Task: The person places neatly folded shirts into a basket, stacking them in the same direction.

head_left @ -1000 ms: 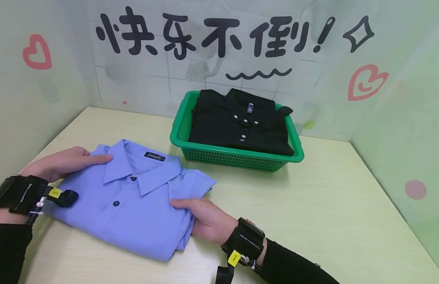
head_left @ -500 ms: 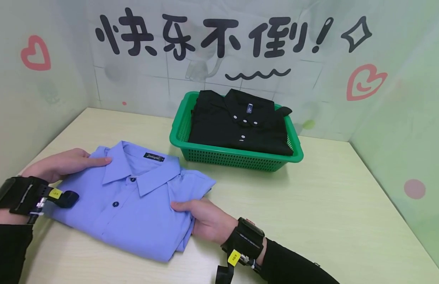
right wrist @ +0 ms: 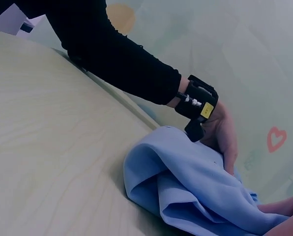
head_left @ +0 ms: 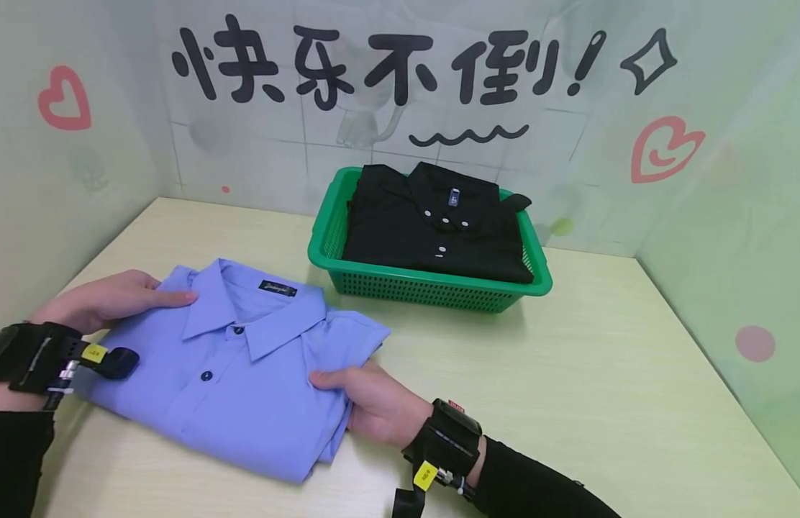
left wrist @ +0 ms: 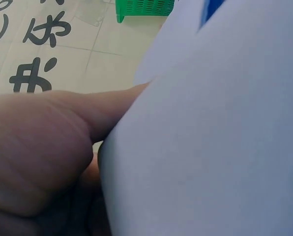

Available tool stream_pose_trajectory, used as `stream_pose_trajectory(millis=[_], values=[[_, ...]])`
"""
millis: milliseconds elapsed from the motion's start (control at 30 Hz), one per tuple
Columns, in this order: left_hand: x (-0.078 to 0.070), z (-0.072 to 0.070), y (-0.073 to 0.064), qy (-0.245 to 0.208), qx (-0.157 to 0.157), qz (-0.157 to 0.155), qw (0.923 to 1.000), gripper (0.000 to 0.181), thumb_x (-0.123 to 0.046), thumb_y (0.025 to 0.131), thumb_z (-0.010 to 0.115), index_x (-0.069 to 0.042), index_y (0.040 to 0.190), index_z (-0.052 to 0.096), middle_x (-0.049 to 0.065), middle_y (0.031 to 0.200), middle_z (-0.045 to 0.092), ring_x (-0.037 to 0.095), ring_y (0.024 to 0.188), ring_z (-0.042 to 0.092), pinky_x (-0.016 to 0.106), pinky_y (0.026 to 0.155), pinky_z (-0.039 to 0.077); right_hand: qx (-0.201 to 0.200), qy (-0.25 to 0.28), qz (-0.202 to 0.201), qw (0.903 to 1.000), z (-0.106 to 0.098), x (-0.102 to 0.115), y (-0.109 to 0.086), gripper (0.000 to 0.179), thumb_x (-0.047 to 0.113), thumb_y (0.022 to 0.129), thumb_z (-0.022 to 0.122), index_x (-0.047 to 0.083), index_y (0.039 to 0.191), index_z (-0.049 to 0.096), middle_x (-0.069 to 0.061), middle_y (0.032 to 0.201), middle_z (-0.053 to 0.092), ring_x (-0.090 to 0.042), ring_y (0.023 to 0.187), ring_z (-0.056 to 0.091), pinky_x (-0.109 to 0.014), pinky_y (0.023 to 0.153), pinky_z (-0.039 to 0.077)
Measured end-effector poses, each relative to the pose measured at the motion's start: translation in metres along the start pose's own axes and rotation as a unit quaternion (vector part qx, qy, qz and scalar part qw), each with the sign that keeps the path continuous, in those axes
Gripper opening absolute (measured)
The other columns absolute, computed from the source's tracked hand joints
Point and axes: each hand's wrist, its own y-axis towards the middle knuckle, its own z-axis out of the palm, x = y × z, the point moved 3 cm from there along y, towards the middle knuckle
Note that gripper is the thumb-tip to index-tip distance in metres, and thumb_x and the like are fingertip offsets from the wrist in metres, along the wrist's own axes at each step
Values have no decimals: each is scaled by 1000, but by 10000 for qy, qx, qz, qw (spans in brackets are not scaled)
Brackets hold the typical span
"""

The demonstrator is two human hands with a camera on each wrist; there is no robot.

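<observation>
A folded light-blue shirt [head_left: 264, 403] with a collar, dark buttons and a black neck label lies at the left front of the table, its collar toward the back. My left hand [head_left: 111, 298] grips its left edge near the collar, thumb on top and fingers underneath. On the opposite edge, below the sleeve fold, my right hand [head_left: 383, 403] pinches the layers, thumb over the cloth and the other fingers hidden beneath. In the left wrist view the thumb presses on the shirt [left wrist: 200, 147]. The right wrist view shows the shirt's rolled lower folds [right wrist: 186, 172].
Behind the shirt stands a green plastic basket [head_left: 432, 284] holding a folded black shirt [head_left: 400, 230] with white buttons. Printed walls enclose the pale wooden table [head_left: 601, 374] at the back and both sides. Table surface extends to the right of the basket.
The blue shirt has shifted very slightly left and toward the front, with both hands keeping their hold. The basket and black shirt stay in place.
</observation>
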Motion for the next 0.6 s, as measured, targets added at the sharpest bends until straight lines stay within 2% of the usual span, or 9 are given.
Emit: stream_pose_trajectory(millis=[300, 600], values=[[0, -3, -3, -43, -69, 32, 10000, 46, -40, 99, 56, -12, 63, 57, 0, 62, 57, 15, 65, 62, 28, 60, 48, -110, -31, -97, 9999, 4, 1, -4, 42, -3, 93, 61, 4, 131, 46, -11, 122, 61, -26, 112, 60, -44, 96, 47], [-2, -6, -5, 109, -243, 87, 9996, 48, -41, 98, 57, -14, 59, 50, -3, 58, 50, 13, 63, 58, 27, 60, 45, -128, -50, -100, 9999, 6, 3, -6, 43, -3, 92, 61, 4, 132, 46, -10, 123, 61, -27, 114, 59, -46, 98, 45]])
